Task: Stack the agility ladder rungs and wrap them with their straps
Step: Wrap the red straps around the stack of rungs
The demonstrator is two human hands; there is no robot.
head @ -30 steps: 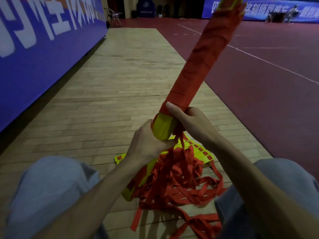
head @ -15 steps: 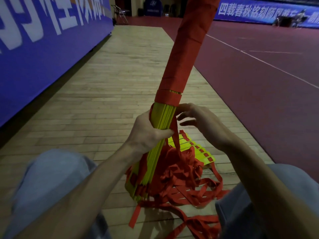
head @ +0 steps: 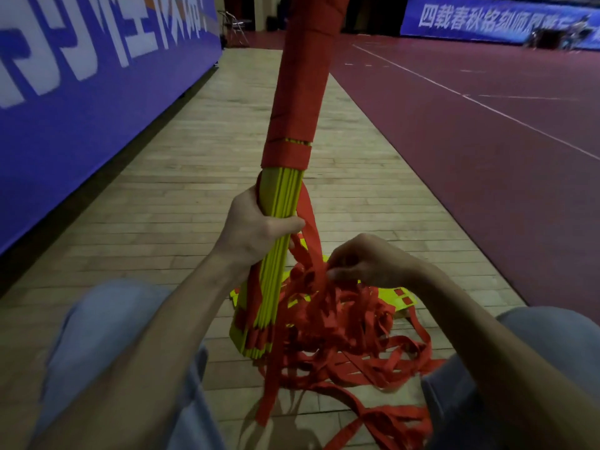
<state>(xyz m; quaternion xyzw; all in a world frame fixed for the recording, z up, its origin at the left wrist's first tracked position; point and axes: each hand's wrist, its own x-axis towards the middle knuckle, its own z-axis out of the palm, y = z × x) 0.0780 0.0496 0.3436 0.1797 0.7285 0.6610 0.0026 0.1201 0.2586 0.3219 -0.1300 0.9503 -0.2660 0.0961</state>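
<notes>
The person sits on the wooden floor [head: 156,222] with the bundle of yellow rungs [head: 281,196] stood nearly upright between the knees, its lower end down on the boards. The upper stretch is bound in red wrapping [head: 302,92], and below that the yellow shows bare. The left hand [head: 256,228] grips the bundle just under the last turn, fingers [head: 287,226] curled right round it. The right hand [head: 367,261] is down in the heap of loose straps [head: 344,329] beside the bundle's foot. Its fingertips [head: 336,273] are pinched on a strand, though I can't tell which one in that tangle. One strap [head: 308,219] runs from the bundle's right edge down toward that hand. More rungs [head: 402,298] lie flat, partly under the heap.

To my eye the job now is to free a length and lay the next turn. It should go on flat, untwisted and snug, overlapping the turn above so no yellow gap opens like the thin one higher up. The left grip ought to pin the last turn against slackening. Snags in the heap are the risk, so tease the strap out rather than yank it.
</notes>
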